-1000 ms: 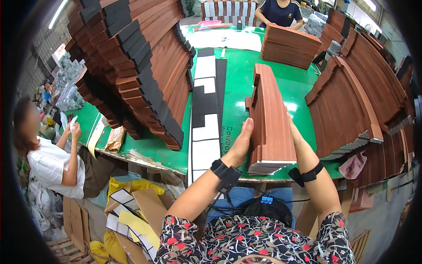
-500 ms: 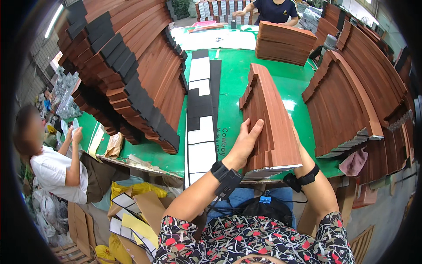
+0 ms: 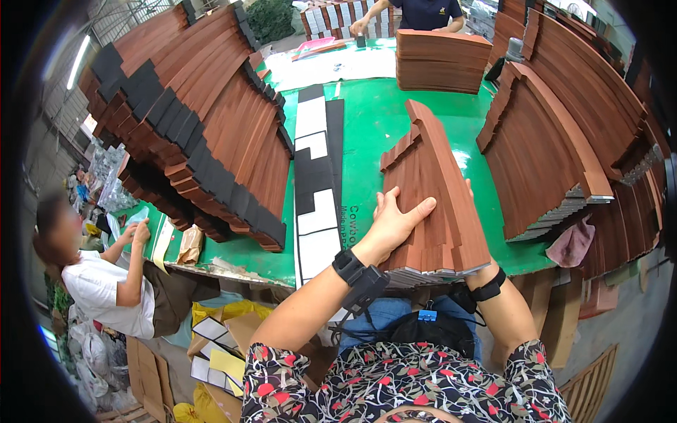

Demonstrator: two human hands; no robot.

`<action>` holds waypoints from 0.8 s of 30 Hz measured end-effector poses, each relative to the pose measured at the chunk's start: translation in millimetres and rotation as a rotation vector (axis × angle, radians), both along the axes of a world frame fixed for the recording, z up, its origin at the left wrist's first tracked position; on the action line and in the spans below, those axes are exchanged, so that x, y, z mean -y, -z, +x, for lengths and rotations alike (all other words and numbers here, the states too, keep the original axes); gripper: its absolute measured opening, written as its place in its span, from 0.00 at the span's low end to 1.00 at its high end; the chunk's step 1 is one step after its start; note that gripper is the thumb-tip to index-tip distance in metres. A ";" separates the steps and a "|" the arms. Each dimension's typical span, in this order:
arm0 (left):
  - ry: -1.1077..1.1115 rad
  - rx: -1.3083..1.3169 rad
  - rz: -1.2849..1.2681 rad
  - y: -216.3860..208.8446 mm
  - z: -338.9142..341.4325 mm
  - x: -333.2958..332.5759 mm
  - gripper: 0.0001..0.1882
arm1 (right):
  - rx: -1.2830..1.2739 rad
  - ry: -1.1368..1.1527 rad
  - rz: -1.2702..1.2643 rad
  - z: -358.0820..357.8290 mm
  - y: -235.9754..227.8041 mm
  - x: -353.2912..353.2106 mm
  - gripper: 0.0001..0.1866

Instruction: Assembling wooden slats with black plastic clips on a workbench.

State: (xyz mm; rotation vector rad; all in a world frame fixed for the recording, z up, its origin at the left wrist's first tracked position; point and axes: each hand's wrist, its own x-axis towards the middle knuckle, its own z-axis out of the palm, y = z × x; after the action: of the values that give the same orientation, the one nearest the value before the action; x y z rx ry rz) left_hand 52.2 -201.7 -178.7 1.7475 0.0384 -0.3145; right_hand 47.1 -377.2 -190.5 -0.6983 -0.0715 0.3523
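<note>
A stack of reddish-brown wood-grain strips (image 3: 423, 169) stands on edge before me on the green tabletop (image 3: 367, 134), its pale cut ends toward me. My left hand (image 3: 395, 224) presses against the stack's left side, thumb stretched over the strips and fingers spread along them. Behind the stack's right side, my right hand (image 3: 471, 187) is mostly hidden; only a fingertip shows beyond the edge. Between both hands the stack is held, its rightmost strips leaning and slightly fanned.
Tall piles of black-ended strips (image 3: 204, 134) rise on the left, more brown stacks (image 3: 543, 155) on the right. A black-and-white patterned strip (image 3: 315, 211) lies left of my stack. Across the table stands another stack (image 3: 441, 62) near a co-worker (image 3: 430, 14); another person (image 3: 106, 282) sits left. A pink cloth (image 3: 571, 242) hangs right.
The strips have gone from an even block to a slightly fanned, leaning stack. My left thumb has swung right across them and its fingers have spread. The view has shifted a little.
</note>
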 end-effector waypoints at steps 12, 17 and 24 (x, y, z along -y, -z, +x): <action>0.054 0.028 0.536 -25.0 -1.6 33.7 0.67 | 0.032 0.075 -0.113 -5.1 21.4 41.8 0.37; 0.095 0.080 0.689 -24.5 -5.3 53.5 0.68 | 0.100 -0.021 0.201 -14.8 27.8 54.8 0.53; 0.155 0.170 0.844 -22.1 -15.2 61.4 0.64 | -0.056 0.172 -0.365 -27.6 42.0 75.6 0.43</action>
State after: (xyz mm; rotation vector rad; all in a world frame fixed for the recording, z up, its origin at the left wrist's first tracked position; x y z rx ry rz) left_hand 37.1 -263.1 -156.7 2.6178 -0.1037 -0.2776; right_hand 19.4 -452.8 -232.5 -1.0475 0.1086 0.2207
